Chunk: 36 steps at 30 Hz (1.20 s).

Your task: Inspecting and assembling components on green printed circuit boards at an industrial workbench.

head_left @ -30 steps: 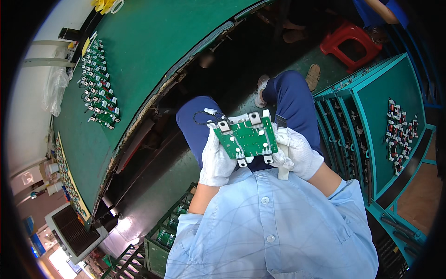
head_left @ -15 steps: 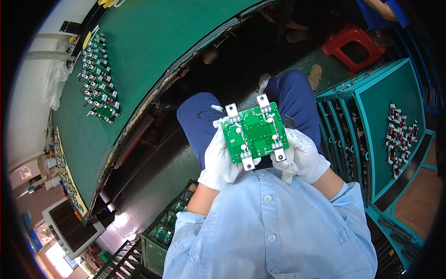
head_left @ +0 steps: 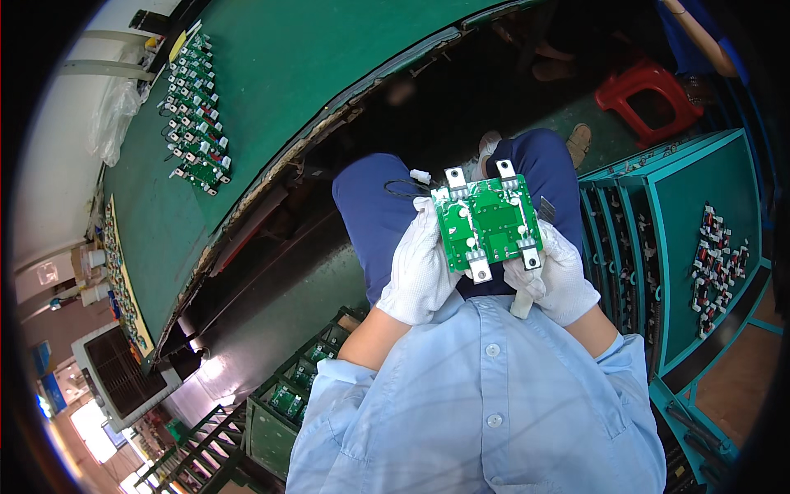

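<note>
Over my lap a green circuit board [head_left: 494,221] is held between both hands, its soldered face turned up. Metal terminal tabs stick out from two opposite edges. A black wire loop [head_left: 401,188] with a white plug hangs off its far left corner. Gloved in white, my left hand [head_left: 420,267] is closed on the board's left edge. My right hand [head_left: 559,276], also gloved, grips the right edge near the lower corner; a dark flat piece [head_left: 546,209] shows just above it, and whether it is held I cannot tell. Fingers under the board are hidden.
On the green table [head_left: 271,74] at left lies a row of similar boards [head_left: 197,115]. Teal racks [head_left: 699,239] with parts stand at right, a red stool [head_left: 650,99] behind them. A bin of boards [head_left: 288,395] sits by my left elbow. Another person's arm [head_left: 699,37] shows at top right.
The whole scene has shifted slightly right in view, as if my head turned. Both hands keep their hold on the board, which is tilted a little differently.
</note>
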Available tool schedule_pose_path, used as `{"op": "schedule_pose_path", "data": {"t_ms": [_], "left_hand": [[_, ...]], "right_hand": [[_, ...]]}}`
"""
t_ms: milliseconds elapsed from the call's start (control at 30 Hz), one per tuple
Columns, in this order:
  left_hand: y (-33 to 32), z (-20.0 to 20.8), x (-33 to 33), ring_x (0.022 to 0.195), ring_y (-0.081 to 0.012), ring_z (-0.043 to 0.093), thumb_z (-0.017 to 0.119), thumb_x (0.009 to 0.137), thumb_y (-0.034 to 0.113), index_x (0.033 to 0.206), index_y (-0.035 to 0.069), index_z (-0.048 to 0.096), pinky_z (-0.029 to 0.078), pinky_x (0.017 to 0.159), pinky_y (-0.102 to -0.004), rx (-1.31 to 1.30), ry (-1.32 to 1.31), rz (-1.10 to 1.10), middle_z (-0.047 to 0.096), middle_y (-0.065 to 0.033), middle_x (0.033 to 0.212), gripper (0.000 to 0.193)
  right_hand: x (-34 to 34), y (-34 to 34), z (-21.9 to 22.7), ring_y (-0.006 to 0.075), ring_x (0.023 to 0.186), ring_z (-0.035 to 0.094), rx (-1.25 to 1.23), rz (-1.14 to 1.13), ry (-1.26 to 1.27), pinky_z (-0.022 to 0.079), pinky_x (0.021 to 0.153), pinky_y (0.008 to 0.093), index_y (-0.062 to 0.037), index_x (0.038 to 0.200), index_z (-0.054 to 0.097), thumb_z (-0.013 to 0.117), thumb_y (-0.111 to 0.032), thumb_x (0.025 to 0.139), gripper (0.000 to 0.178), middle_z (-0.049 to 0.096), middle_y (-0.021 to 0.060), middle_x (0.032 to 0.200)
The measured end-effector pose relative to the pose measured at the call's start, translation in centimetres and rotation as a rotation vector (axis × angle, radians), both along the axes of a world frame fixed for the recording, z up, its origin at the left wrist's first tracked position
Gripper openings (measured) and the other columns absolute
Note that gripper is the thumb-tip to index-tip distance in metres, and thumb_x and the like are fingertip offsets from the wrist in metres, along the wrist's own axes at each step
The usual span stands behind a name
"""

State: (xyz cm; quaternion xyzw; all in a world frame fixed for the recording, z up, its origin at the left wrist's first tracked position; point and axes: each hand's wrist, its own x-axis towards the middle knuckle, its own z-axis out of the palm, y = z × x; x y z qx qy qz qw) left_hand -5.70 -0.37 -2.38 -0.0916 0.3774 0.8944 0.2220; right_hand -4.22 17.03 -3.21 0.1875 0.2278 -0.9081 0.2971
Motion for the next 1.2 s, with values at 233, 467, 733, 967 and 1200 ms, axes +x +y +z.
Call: {"op": "schedule_pose_path", "data": {"t_ms": [233,467,733,967,1200], "left_hand": [[-0.7,-0.8,-0.6,0.096,-0.0173,0.055,0.044,0.086,0.016,0.113,0.005,0.049,0.046,0.079,-0.0285,-1.369,0.874,-0.124,0.056,-0.0097,0.104,0.03],[-1.1,-2.8,-0.3,0.085,-0.0284,0.054,0.045,0.081,0.012,0.112,0.001,0.046,0.042,0.073,-0.0375,-1.09,0.628,-0.127,0.057,-0.0134,0.098,0.033],[-1.2,-2.3,-0.1,0.081,-0.029,0.054,0.05,0.078,0.013,0.109,0.002,0.049,0.043,0.071,-0.0364,-1.037,0.6,-0.126,0.056,-0.0135,0.097,0.033],[-0.1,-0.7,0.0,0.086,-0.0217,0.057,0.034,0.088,0.038,0.109,0.004,0.05,0.046,0.076,-0.0316,-0.471,0.031,0.022,0.056,-0.0109,0.102,0.043],[0.3,0.5,-0.8,0.091,-0.0182,0.057,0.023,0.08,0.066,0.112,0.003,0.049,0.047,0.081,-0.0305,-0.049,-0.276,0.147,0.057,-0.01,0.103,0.075]], "right_hand": [[0.4,0.2,-1.4,0.0141,0.052,0.047,-0.036,-0.017,0.032,0.035,0.039,0.0231,-0.0041,0.105,0.045,0.038,-0.02,0.09,0.023,0.051,0.009,0.078],[0.4,-0.1,-1.5,0.0149,0.047,0.046,0.048,-0.046,0.064,0.038,0.041,0.0264,-0.0004,0.116,0.042,0.037,-0.023,0.089,0.035,0.053,0.0123,0.083],[0.5,-0.3,-0.3,0.0144,0.053,0.049,0.228,-0.028,0.098,0.039,0.041,0.0239,-0.0001,0.115,0.042,0.04,-0.022,0.088,0.035,0.054,0.0109,0.087],[0.2,-1.1,0.8,0.0141,0.056,0.052,0.205,-0.068,-0.023,0.039,0.04,0.0233,-0.0024,0.114,0.041,0.044,-0.019,0.088,0.032,0.054,0.0105,0.087],[0.1,-0.8,0.9,0.0073,0.057,0.049,0.125,0.043,0.095,0.039,0.042,0.0175,-0.0055,0.122,0.038,0.042,-0.02,0.09,0.035,0.052,0.0029,0.079]]}}
